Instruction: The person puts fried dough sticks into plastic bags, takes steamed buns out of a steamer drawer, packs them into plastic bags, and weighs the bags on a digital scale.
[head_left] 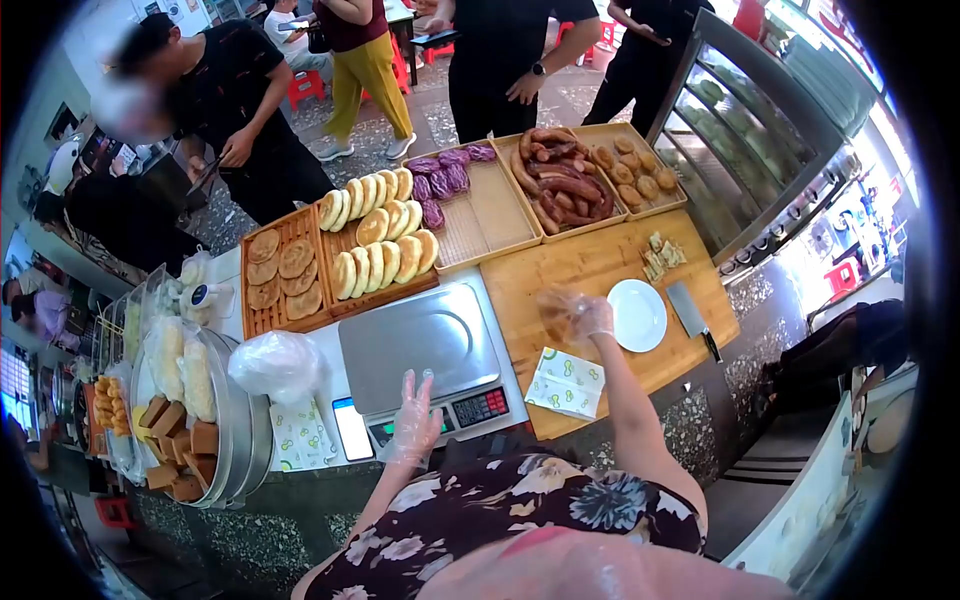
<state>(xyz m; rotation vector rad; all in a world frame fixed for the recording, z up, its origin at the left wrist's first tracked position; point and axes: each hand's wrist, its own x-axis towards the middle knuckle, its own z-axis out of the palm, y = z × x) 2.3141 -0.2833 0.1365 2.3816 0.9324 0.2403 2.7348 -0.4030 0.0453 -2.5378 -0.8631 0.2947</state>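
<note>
My left hand (415, 425), in a clear plastic glove, rests at the front edge of the metal-topped scale (420, 345), near its display. Its fingers are apart and it holds nothing. My right hand (594, 317), also gloved, is over the wooden cutting board (510, 290), just left of a white plate (637, 315). Motion smears its fingers into a brownish, see-through patch, so whether they hold anything is unclear. Below it lies a white paper bag with green print (565, 383). A cleaver (688, 312) and chopped pale pieces (661, 257) lie on the board's right side.
Behind the scale stand trays of flatbreads (297, 258), pale round buns (372, 225), purple items (440, 180), sausages (570, 180) and small round cakes (627, 170). A phone (352, 428), plastic bags (275, 365) and a steamer (235, 430) are leftward. Several people stand beyond the counter.
</note>
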